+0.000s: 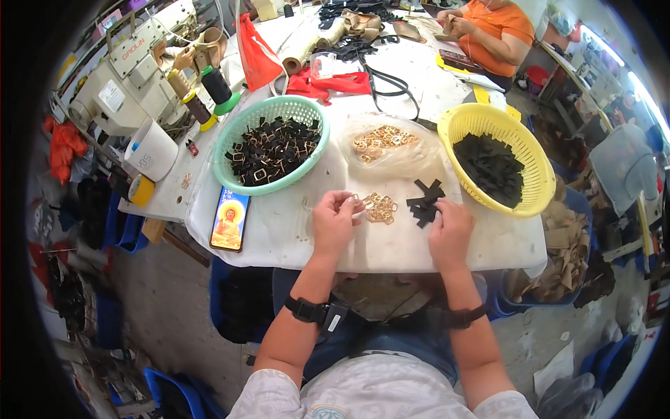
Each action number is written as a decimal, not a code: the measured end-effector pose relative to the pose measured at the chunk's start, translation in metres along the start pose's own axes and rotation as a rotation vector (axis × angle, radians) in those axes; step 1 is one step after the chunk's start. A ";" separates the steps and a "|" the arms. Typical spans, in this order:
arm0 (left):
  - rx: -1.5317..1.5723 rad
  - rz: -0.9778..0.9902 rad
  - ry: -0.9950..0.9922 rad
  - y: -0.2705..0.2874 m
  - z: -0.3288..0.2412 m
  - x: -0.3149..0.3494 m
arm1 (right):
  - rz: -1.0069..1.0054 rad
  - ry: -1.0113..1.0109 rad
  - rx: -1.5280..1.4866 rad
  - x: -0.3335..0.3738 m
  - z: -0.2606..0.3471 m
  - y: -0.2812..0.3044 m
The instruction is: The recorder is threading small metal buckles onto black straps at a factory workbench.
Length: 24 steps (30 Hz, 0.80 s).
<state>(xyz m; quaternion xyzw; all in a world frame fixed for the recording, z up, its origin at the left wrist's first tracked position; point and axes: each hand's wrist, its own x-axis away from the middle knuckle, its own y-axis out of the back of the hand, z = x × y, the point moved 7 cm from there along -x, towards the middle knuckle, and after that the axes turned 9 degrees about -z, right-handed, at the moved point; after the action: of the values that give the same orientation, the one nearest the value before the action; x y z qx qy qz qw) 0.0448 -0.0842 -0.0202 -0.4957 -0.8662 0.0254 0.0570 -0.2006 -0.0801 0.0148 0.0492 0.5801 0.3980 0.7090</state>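
Note:
My left hand point(333, 222) is closed in a pinch at its fingertips, on what looks like a small gold-coloured buckle. Just right of it lies a loose pile of gold metal buckles point(380, 209) on the white table cover. My right hand point(451, 230) has its thumb and fingers pressed together at the edge of some short black strips point(423, 202), gripping one. Behind the pile sits a clear plastic bag point(356, 162) with more gold buckles. A green basket point(225, 162) at the left holds black strips fitted with gold buckles; a yellow basket point(543, 183) at the right holds plain black strips.
A phone point(229, 222) lies at the table's left edge. Thread cones point(216, 87), a white bucket point(151, 151) and a sewing machine point(129, 73) stand further left. Red cloth point(328, 85) and a black strap lie behind. Across the table sits a person in orange point(497, 31).

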 end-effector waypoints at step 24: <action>0.387 0.219 0.186 -0.029 0.016 0.020 | 0.405 0.182 0.136 -0.028 -0.009 -0.042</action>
<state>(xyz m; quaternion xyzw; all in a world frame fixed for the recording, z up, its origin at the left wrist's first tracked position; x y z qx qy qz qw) 0.0076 -0.0814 -0.0314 -0.5669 -0.7772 0.1512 0.2274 -0.1870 -0.1295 0.0121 0.1759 0.6453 0.4950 0.5547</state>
